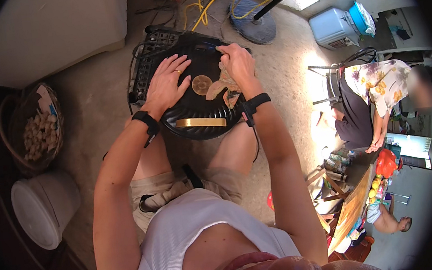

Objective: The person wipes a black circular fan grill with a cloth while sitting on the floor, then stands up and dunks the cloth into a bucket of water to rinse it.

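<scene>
A round black electric baking pan, by its look, rests on a black plastic crate between the knees. Its ribbed lid has a round gold-coloured emblem and a gold-coloured handle on the near side. My left hand lies palm down on the lid's left part, fingers spread, a ring on one. A crumpled, patterned cloth is bunched in my right hand, whose fingertips touch the pan's far right edge beside a small panel. Each wrist wears a black strap.
Yellow and black cables lie beyond the crate, near a pedestal fan's round base. On the left are a basket of garlic bulbs and a lidded white bucket. One person sits at right near a wooden table; another is farther off.
</scene>
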